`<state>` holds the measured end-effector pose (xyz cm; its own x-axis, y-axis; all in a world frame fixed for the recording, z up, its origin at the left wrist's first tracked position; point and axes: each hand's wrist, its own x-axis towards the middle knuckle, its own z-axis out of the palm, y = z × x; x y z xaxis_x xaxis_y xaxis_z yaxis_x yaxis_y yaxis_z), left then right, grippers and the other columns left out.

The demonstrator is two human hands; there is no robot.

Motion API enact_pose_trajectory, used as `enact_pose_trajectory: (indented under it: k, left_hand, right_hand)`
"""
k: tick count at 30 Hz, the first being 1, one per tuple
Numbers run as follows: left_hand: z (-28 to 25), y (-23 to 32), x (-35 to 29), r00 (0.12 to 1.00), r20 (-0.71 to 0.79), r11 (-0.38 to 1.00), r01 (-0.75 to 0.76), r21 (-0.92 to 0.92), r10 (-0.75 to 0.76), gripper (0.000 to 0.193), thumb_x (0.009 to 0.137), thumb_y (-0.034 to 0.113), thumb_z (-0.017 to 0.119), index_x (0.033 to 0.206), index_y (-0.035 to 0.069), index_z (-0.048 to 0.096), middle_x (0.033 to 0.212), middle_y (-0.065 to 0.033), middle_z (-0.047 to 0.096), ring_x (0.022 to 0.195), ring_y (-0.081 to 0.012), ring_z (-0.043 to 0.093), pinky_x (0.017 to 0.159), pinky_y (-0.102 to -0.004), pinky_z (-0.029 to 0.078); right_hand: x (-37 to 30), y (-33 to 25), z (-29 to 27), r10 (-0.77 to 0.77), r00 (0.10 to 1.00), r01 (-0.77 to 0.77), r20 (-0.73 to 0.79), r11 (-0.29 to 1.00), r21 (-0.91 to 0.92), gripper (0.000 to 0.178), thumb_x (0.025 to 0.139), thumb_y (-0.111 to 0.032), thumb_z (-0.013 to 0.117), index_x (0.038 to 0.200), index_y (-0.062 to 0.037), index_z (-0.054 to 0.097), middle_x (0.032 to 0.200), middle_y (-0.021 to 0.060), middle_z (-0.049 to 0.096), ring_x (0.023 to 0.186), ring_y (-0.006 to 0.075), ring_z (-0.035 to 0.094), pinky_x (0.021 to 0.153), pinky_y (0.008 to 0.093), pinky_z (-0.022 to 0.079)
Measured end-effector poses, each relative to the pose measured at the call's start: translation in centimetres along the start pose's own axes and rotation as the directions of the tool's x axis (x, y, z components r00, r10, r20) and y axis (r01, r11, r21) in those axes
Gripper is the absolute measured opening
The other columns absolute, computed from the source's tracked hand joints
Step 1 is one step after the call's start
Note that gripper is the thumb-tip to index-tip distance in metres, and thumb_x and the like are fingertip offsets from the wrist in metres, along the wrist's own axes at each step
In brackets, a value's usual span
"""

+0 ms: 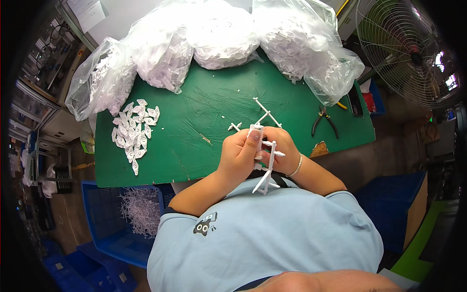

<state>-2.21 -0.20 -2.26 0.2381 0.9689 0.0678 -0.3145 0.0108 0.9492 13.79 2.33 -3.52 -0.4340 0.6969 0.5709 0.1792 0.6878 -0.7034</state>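
Near the table's front edge my left hand [237,152] and my right hand [286,150] are together, both closed on a branching white plastic sprue [270,163]. My left thumb presses on top of a white piece between the hands. Thin rods of the sprue stick out toward my body. Beyond my fingers a long white rod [267,112] stretches over the green table; I cannot tell whether it joins the held sprue. To the left of it lies a small white scrap [235,127]. Palms and some fingertips are hidden.
On the green table [194,117] lies a pile of small white plastic parts [134,129] at left. Bulging clear bags [221,36] of white parts line the back. Cutting pliers [324,121] lie right. A blue crate [109,224] with white scrap stands lower left; a fan [413,56] is upper right.
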Motion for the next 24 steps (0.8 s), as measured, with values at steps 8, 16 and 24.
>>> enact_pose_trajectory:
  k: [8, 16, 24]
  left_hand:
    - [0.0, 1.3, 0.7, 0.932, 0.168, 0.859, -0.362, 0.362, 0.322, 0.039, 0.102, 0.032, 0.041, 0.094, 0.000, 0.062, 0.064, -0.0028, 0.058, 0.054, -0.0127, 0.055, 0.049, -0.0264, 0.043]
    - [-0.1, 1.6, 0.8, 0.932, 0.226, 0.809, -0.360, 0.466, 0.285, 0.028, 0.100, 0.024, 0.047, 0.092, 0.001, 0.062, 0.065, -0.0079, 0.061, 0.053, -0.0199, 0.058, 0.049, -0.0302, 0.045]
    - [0.7, 1.5, 0.2, 0.982, 0.113, 0.881, -0.184, 0.436, 0.149, 0.028, 0.100, 0.023, 0.046, 0.091, 0.001, 0.062, 0.061, -0.0085, 0.059, 0.050, -0.0195, 0.057, 0.048, -0.0304, 0.043]
  right_hand:
    - [-0.6, -0.1, -0.3, 0.041, 0.999, -0.041, -0.010, 0.999, -0.001, 0.036, 0.088, -0.037, 0.064, 0.089, -0.0024, 0.056, 0.072, 0.0112, 0.054, 0.061, 0.0303, 0.054, 0.056, 0.0379, 0.045]
    - [-0.8, -0.2, -0.3, 0.030, 0.999, -0.032, -0.044, 0.998, -0.051, 0.036, 0.089, -0.038, 0.061, 0.088, -0.0027, 0.055, 0.072, 0.0111, 0.053, 0.060, 0.0307, 0.054, 0.056, 0.0387, 0.044]
    - [-1.1, -0.1, 0.2, 0.046, 0.997, -0.049, -0.057, 0.997, -0.066, 0.037, 0.094, -0.040, 0.055, 0.087, -0.0032, 0.055, 0.071, 0.0101, 0.051, 0.060, 0.0297, 0.054, 0.055, 0.0379, 0.044]
